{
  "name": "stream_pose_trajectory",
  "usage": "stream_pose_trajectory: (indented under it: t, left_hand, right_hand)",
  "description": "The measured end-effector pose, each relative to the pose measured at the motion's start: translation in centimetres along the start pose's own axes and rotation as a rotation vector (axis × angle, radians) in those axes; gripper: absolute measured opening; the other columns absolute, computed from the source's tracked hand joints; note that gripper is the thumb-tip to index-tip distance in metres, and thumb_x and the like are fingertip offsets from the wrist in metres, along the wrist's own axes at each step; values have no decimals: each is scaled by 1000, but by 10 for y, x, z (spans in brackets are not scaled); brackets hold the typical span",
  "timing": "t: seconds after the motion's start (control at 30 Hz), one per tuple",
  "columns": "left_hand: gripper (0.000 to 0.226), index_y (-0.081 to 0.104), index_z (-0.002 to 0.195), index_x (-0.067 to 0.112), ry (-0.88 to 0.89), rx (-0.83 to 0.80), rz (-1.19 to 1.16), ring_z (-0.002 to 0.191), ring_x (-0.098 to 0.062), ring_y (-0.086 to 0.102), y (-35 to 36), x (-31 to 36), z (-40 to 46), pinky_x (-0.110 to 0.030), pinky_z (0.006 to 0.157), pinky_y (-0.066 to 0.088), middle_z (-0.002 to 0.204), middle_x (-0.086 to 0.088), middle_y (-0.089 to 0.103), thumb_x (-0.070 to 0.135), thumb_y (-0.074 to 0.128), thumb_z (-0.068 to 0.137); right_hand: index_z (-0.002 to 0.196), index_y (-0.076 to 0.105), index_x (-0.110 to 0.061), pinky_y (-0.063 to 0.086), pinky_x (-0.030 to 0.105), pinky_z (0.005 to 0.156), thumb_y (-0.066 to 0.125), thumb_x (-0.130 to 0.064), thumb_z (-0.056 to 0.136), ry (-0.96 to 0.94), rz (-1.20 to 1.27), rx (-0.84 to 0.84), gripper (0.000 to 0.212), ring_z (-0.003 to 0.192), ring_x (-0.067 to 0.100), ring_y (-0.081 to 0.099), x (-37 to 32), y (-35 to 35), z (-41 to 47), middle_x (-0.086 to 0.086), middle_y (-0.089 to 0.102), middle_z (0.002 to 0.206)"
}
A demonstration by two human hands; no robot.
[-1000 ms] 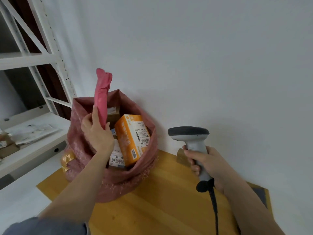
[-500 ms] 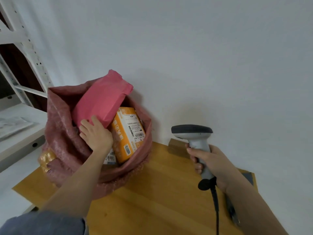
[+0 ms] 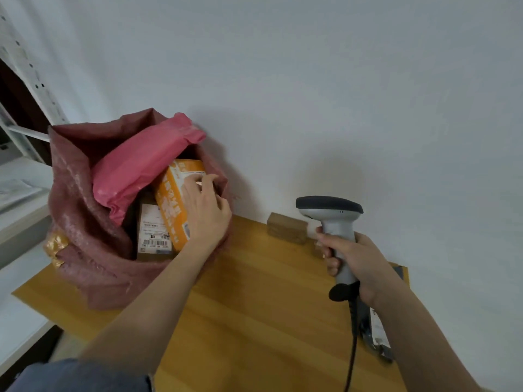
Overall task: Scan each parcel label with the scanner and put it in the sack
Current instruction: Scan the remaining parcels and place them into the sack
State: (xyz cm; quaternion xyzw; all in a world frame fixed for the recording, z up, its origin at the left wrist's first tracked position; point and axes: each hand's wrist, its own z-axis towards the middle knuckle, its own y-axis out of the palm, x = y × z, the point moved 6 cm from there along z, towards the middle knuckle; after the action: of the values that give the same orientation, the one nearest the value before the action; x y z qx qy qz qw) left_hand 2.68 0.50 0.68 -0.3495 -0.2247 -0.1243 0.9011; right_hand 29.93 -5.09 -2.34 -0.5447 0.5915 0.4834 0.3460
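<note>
The left hand (image 3: 206, 210) is lying with loosely bent fingers on the orange box (image 3: 172, 205) in the sack (image 3: 85, 250), gripping nothing; the right hand (image 3: 355, 258) is clasping the scanner (image 3: 332, 219). The pink mailer (image 3: 141, 165) is perching at the sack's mouth — a nudge could be tipping it out.

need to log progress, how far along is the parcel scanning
Done: pink mailer, orange box and a labelled carton sit in the sack. In hand: left hand rests on the orange box; right hand grips the scanner. Left: brown parcel on the table.
</note>
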Motion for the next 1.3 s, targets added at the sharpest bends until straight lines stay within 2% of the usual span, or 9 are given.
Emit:
stream_pose_trajectory:
  t: [0.23, 0.4, 0.6, 0.77, 0.97, 1.07, 1.13, 1.2, 1.3]
  left_hand:
    - [40, 54, 119, 3, 11, -227, -56, 107, -29, 47, 76, 79, -73, -36, 94, 41, 115, -14, 42, -4, 56, 80]
    - [41, 43, 134, 18, -28, -775, -69, 87, -13, 53, 170, 140, -176, -26, 74, 45, 130, -1, 36, 16, 53, 94]
    - [50, 42, 145, 26, 215, -1273, 28, 135, -19, 39, 251, 194, -303, -31, 102, 35, 156, 6, 28, 21, 52, 96]
    - [67, 10, 155, 36, 192, -1574, 249, 148, -17, 14, 284, 172, -372, -54, 117, 11, 163, 11, 7, 24, 47, 99]
    - [61, 17, 153, 35, 95, -1512, 419, 143, -13, 27, 267, 115, -391, -54, 118, 5, 161, 18, 9, 33, 43, 98]
    - [55, 36, 146, 31, -46, -1448, 464, 136, -16, 37, 251, 95, -386, -49, 115, 19, 154, 13, 28, 41, 46, 92]
    - [36, 59, 113, 25, -91, -1395, 508, 117, -21, 47, 239, 88, -381, -44, 100, 34, 121, 4, 54, 43, 43, 86]
    - [19, 56, 78, 22, -202, -1378, 536, 92, -22, 51, 226, 80, -378, -38, 84, 38, 86, 1, 54, 34, 42, 83]
    - [18, 57, 97, 14, -539, -1099, 374, 86, -21, 58, 206, 56, -373, -38, 73, 52, 97, -6, 58, 30, 53, 90]
  right_hand:
    - [95, 62, -6, 41, 23, 41, 70, -15, 85, 83, 43, 43, 16, 46, 11, 44, 13, -103, -4, 3, 53, 62]
    - [94, 63, -9, 40, 21, 39, 68, -11, 87, 165, 117, 103, 9, 43, 10, 43, 37, -185, 1, 3, 53, 60]
    - [86, 59, -7, 40, 22, 40, 68, -11, 87, 279, 97, 181, 10, 45, 11, 42, 73, -253, 5, 6, 51, 61]
    - [84, 59, -8, 40, 22, 39, 68, -12, 88, 305, 70, 202, 10, 44, 11, 43, 96, -289, 4, 4, 52, 58]
    - [86, 61, -8, 41, 23, 41, 68, -12, 87, 355, 46, 186, 8, 43, 10, 44, 118, -296, 8, 3, 53, 57]
    - [85, 59, -8, 41, 22, 39, 67, -11, 87, 371, 43, 156, 9, 42, 10, 44, 123, -281, 14, 3, 52, 56]
    - [89, 59, -8, 41, 22, 39, 68, -11, 88, 377, 42, 109, 9, 41, 10, 44, 123, -265, 17, 3, 52, 57]
    - [93, 60, -8, 41, 22, 40, 68, -10, 88, 383, 43, 58, 10, 42, 10, 44, 123, -250, 19, 3, 51, 58]
    - [99, 61, -5, 40, 24, 42, 68, -11, 87, 382, -3, 8, 15, 45, 11, 44, 123, -234, 20, 3, 52, 59]
